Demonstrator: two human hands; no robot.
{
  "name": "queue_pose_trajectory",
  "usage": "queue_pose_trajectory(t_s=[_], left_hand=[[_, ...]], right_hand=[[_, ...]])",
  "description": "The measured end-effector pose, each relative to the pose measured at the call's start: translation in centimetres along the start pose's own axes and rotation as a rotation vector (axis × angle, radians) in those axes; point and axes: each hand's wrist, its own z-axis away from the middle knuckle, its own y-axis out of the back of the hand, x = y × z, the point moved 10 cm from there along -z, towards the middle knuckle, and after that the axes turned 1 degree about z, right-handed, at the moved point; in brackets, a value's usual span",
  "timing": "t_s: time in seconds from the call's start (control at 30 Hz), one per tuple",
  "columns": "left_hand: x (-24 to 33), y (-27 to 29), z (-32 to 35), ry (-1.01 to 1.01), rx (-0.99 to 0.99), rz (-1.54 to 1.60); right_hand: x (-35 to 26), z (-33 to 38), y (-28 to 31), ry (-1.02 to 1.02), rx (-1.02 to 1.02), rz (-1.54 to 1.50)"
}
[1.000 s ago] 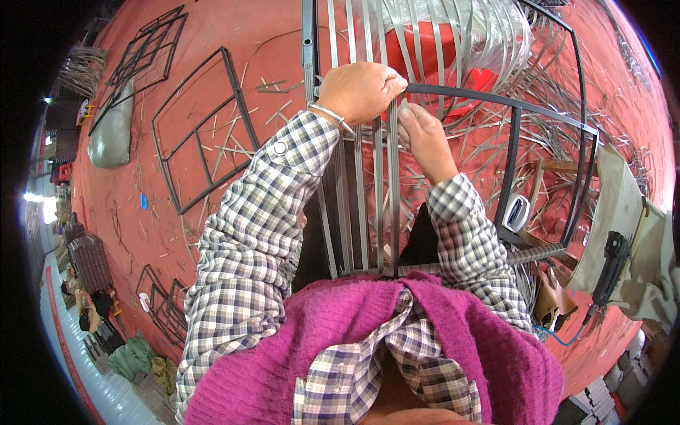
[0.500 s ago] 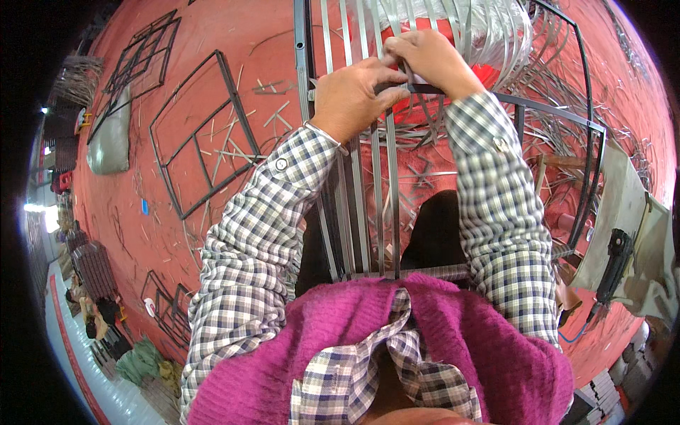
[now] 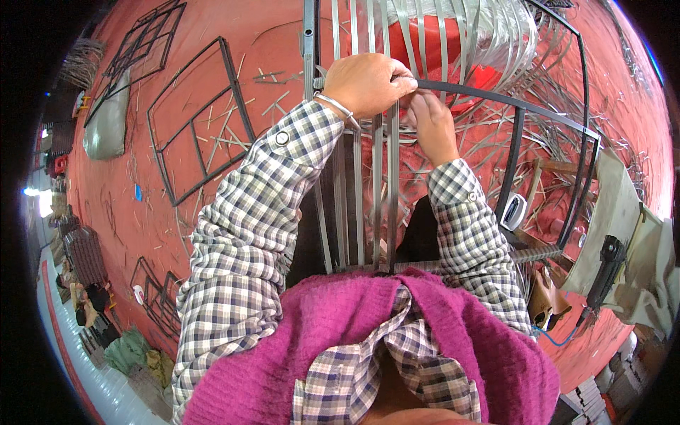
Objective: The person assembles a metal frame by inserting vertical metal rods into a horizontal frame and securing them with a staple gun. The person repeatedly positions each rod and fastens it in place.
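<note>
A dark metal frame stands before me, its crossbar (image 3: 489, 94) running right from my hands. Flat grey strips (image 3: 393, 191) stretch lengthwise over it toward my body; more grey strips (image 3: 423, 42) fan out beyond the bar. My left hand (image 3: 365, 83) is closed over the crossbar and strips, its fingertips pressed at the bar; the strip under them is mostly hidden. Just below the bar, my right hand (image 3: 433, 127) has its fingers curled together close to the left fingertips. What it pinches, if anything, I cannot make out.
Behind the frame lies a plastic-wrapped bundle (image 3: 506, 39) on something red, with loose strips scattered around. Other dark frames (image 3: 234, 78) rest on the red floor to the left. At right, a black hand tool (image 3: 610, 258) with a blue hose lies on pale cloth (image 3: 598, 219).
My right hand has dropped from above the crossbar to below it, its forearm drawing back. My left hand has shifted slightly right and turned over the bar.
</note>
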Motion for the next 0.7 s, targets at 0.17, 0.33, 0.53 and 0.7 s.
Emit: queue_pose_trajectory(t_s=[0.17, 0.33, 0.53, 0.7], left_hand=[[-0.2, 1.0, 0.2, -0.125, 0.079, 0.414], [1.5, 1.9, 1.7, -0.380, 0.170, 0.202], [0.4, 3.0, 1.3, -0.228, 0.370, 0.202], [-2.3, 1.8, -0.2, -0.001, 0.221, 0.229]], right_hand=[[-5.5, 5.3, 2.0, 0.134, 0.101, 0.339], [-13.9, 5.2, 1.2, 0.391, 0.065, 0.700], [-18.3, 1.1, -0.9, 0.523, 0.064, 0.809], [-13.9, 3.0, 13.7, 0.331, 0.255, 0.628]])
